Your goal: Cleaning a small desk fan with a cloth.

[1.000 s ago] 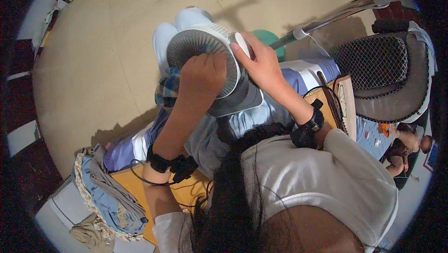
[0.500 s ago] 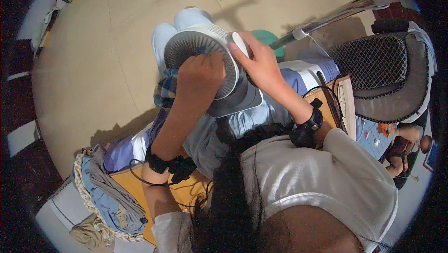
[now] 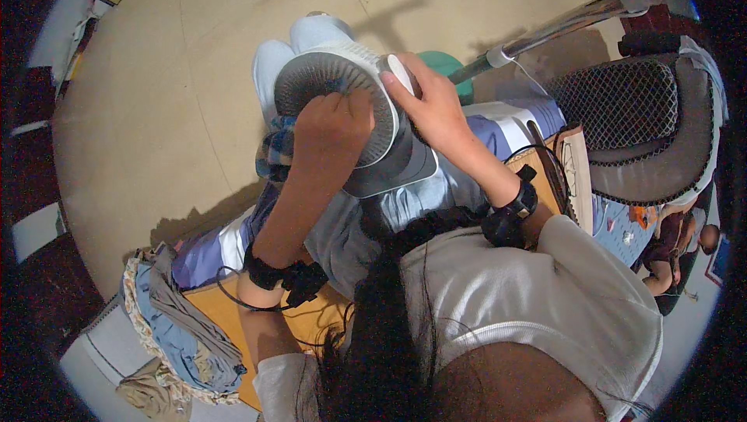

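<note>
A white desk fan (image 3: 299, 87) with a round ribbed grille and a grey base (image 3: 389, 169) rests on my lap, its grille tipped upward. My left hand (image 3: 334, 122) is closed in a fist over the front of the grille. What its fingers hold, if anything, is hidden. Beyond the fist, a small blue patch shows at the middle of the grille. A blue plaid cloth (image 3: 274, 156) hangs beside my left wrist, left of the fan. With fingers round its side and thumb near a white oval part (image 3: 402, 73), my right hand (image 3: 432, 107) grips the fan.
I sit on a wooden-edged seat with a blue and white striped cover (image 3: 506, 126). Folded clothes (image 3: 183, 329) lie at the left. A mesh-backed chair (image 3: 634, 111), a metal pole (image 3: 560, 29) and a green round object (image 3: 443, 68) are to the right. Another person (image 3: 673, 243) is at far right.
My left fist has barely shifted on the grille. The right hand keeps its place on the fan, and the person at far right has moved slightly.
</note>
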`<state>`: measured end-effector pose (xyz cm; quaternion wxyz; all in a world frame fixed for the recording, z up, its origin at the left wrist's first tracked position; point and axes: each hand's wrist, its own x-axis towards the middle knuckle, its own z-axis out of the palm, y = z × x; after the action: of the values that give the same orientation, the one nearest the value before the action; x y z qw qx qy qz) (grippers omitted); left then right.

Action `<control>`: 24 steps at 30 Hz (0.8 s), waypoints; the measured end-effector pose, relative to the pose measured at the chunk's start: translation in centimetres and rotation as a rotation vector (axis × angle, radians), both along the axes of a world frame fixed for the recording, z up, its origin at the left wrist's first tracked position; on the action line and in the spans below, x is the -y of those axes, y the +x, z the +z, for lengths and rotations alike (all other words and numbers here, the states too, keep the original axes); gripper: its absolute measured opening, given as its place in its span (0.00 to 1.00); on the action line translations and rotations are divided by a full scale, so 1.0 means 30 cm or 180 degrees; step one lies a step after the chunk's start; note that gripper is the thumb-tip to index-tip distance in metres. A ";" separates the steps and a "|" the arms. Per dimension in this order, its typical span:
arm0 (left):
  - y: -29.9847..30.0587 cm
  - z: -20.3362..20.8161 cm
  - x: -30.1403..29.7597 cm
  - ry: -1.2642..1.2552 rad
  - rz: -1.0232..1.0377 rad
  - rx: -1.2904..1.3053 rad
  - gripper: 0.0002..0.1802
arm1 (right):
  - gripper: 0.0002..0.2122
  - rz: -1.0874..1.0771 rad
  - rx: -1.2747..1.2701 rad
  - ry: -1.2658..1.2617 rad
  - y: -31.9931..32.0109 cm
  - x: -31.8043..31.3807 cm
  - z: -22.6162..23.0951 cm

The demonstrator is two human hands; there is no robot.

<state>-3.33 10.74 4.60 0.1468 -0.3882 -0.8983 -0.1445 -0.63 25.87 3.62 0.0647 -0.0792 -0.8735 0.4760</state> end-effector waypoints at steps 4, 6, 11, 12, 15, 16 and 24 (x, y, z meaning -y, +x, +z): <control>0.003 -0.003 0.000 0.0128 -0.0101 -0.0232 0.05 | 0.15 -0.0014 0.0067 -0.0014 0.003 -0.001 0.007; 0.004 -0.006 0.001 0.0164 -0.0189 -0.0348 0.04 | 0.14 -0.0004 -0.0011 0.0016 0.005 0.002 0.008; 0.006 -0.009 -0.001 0.0021 -0.0256 -0.0489 0.04 | 0.14 0.0014 -0.0061 0.0096 0.011 0.009 0.012; 0.006 -0.003 -0.002 -0.0014 -0.0247 -0.0416 0.04 | 0.14 0.0015 -0.0019 0.0140 0.012 0.009 0.014; 0.008 0.018 -0.006 -0.0176 -0.0244 -0.0248 0.05 | 0.14 0.0018 0.0060 0.0222 0.013 0.006 0.013; 0.008 0.022 -0.012 -0.0270 -0.0259 -0.0226 0.05 | 0.14 0.0019 0.0054 0.0216 0.013 0.005 0.007; 0.003 0.017 -0.021 -0.0176 -0.0261 -0.0273 0.09 | 0.14 0.0011 0.0081 0.0241 0.012 0.007 0.022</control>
<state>-3.24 11.36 5.11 0.1684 -0.4344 -0.8781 -0.1087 -0.26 25.67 4.28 0.0556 -0.0813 -0.8917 0.4417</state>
